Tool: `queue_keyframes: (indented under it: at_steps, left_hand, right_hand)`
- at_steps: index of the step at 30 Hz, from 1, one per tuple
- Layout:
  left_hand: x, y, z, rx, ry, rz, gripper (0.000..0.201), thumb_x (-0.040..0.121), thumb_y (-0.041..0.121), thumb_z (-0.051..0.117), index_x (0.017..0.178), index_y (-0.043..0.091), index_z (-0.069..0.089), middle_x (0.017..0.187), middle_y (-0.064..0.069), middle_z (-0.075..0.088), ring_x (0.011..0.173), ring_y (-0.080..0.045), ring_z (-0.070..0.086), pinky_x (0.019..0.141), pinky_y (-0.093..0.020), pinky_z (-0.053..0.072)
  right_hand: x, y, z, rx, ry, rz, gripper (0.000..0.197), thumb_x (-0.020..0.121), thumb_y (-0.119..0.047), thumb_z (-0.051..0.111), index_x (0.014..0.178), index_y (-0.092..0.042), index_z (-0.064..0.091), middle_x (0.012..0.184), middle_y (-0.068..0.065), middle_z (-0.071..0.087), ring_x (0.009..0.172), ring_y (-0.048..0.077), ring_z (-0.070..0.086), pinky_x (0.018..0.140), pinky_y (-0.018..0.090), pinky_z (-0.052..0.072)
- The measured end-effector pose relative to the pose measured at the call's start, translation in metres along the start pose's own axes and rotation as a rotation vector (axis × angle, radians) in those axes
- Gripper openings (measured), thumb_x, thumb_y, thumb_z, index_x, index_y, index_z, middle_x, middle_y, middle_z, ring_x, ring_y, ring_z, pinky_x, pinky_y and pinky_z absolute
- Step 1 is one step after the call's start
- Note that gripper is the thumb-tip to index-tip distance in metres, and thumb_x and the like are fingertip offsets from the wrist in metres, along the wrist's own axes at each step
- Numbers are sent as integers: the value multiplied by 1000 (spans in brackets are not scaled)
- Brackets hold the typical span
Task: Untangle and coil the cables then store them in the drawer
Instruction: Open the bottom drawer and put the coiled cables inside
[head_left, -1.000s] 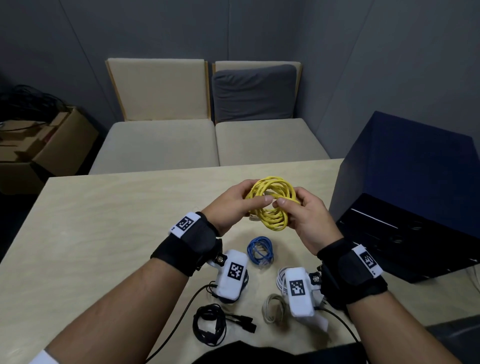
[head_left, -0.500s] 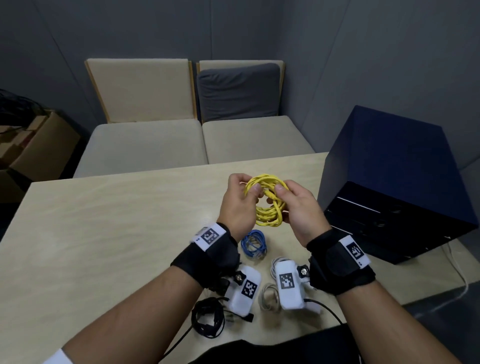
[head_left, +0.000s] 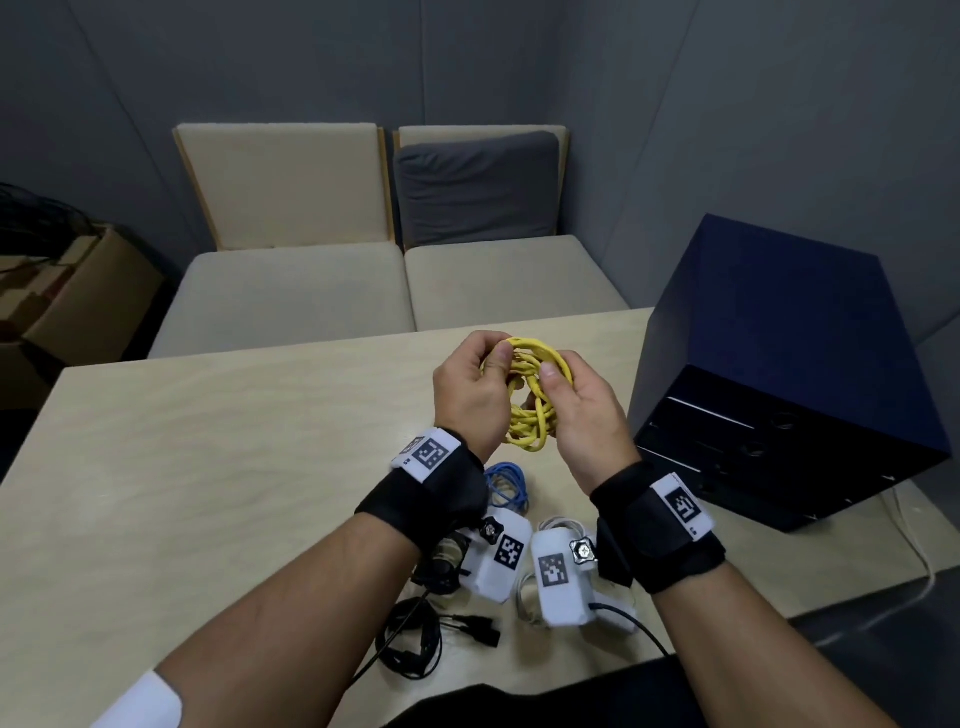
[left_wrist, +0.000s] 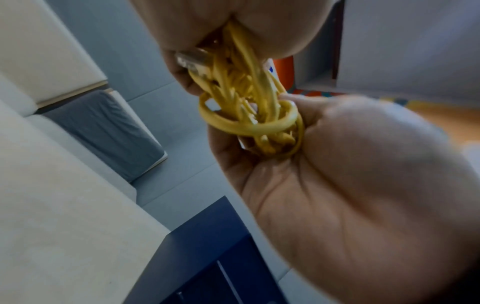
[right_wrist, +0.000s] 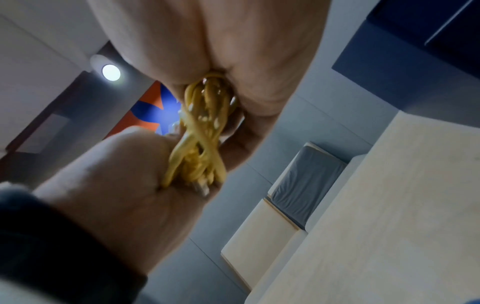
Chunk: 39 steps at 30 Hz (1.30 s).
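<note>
Yellow cable (head_left: 530, 431) is bunched up above the worktop (head_left: 208, 467): our left hand (head_left: 470, 400) grips it at 9 o'clock, right hand (head_left: 582, 415) at 3, we reckon so the loops don't spring apart while we tidy them.

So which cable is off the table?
The yellow cable, gripped by the left hand and right hand; the blue cable and black cable, among others, lie on the table.
</note>
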<state>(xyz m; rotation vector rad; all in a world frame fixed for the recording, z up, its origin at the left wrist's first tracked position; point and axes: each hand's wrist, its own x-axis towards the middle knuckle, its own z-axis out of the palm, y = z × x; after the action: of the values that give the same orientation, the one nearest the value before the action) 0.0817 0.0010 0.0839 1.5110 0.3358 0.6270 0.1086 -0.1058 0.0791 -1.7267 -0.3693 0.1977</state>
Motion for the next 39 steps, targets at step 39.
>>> queue_keyframes:
  at_steps: [39]
  left_hand:
    - [19, 14, -12, -380, -280, -797, 37, 103, 39, 27, 107, 17, 57, 102, -10, 67, 82, -24, 66, 66, -38, 55]
  right_hand:
    - [21, 5, 4, 388, 91, 3, 19, 89, -27, 48, 87, -13, 62, 88, 16, 65, 86, 31, 62, 83, 50, 50]
